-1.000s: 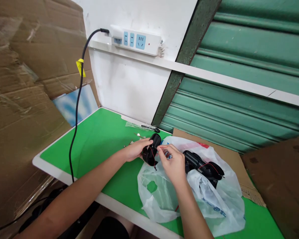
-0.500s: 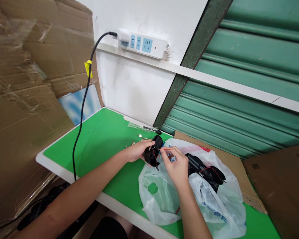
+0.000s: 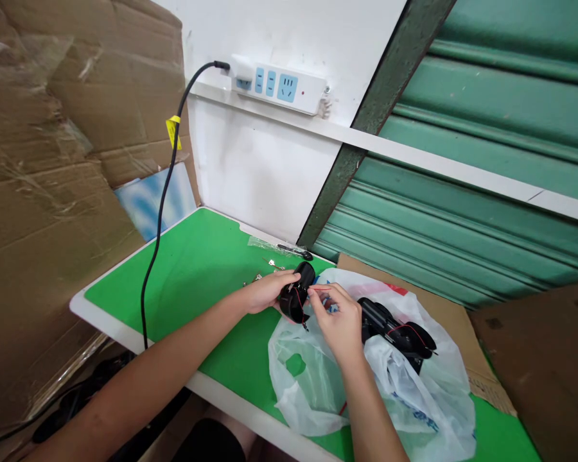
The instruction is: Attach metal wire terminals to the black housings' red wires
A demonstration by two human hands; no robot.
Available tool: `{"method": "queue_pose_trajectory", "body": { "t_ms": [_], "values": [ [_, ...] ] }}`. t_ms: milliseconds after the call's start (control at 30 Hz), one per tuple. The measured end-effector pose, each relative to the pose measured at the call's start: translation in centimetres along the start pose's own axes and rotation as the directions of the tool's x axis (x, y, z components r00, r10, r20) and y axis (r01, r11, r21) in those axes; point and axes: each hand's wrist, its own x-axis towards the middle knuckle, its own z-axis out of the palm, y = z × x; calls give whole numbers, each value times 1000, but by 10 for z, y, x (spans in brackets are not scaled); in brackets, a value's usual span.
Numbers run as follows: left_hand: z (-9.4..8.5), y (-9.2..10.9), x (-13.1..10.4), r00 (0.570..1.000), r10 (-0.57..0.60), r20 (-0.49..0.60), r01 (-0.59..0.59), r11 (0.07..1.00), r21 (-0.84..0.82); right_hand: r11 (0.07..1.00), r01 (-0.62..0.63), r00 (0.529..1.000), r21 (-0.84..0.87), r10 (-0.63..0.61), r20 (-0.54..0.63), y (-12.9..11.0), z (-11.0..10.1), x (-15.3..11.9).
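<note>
My left hand (image 3: 268,292) is closed around a glossy black plastic housing (image 3: 304,274) with a rounded body, held above the green table mat. A thin red wire (image 3: 298,297) runs across the housing, its end hanging below. Pinched between the thumb and fingers of my right hand (image 3: 340,314) is another red wire (image 3: 324,289), close to the housing's right side. Where that wire joins the housing is too small to make out. Beyond my right hand, more black housings (image 3: 399,327) with a red wire lie on a white plastic bag (image 3: 313,391).
Small metal pieces (image 3: 272,264) lie behind my left hand, near a clear wrapper with a black item (image 3: 296,251). A black cable (image 3: 157,237) hangs from the power strip (image 3: 279,86) over the table's left side. Cardboard (image 3: 443,314) lies at the right; more cardboard (image 3: 52,212) stands left.
Almost nothing differs. Both hands keep their hold on the housing and the red wire, and the view has shifted very slightly.
</note>
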Motion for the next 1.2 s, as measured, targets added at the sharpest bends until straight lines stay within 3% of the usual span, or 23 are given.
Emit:
{"method": "queue_pose_trajectory", "body": {
  "t_ms": [500, 833, 1033, 1200],
  "values": [
    [3, 0, -2, 1000, -25, -12, 25, 998, 59, 1000, 2, 1000, -1, -2, 12, -1, -1, -1],
    [2, 7, -3, 992, -114, 45, 116, 992, -51, 999, -18, 1000, 30, 18, -16, -2, -2, 0],
    [5, 2, -1, 999, -25, -30, 27, 999, 35, 999, -43, 999, -10, 43, 28, -1, 0, -1],
    [10, 1, -4, 996, -27, -83, 38, 989, 143, 991, 17, 994, -130, -2, 110, 2, -1, -5]
  ]
}}
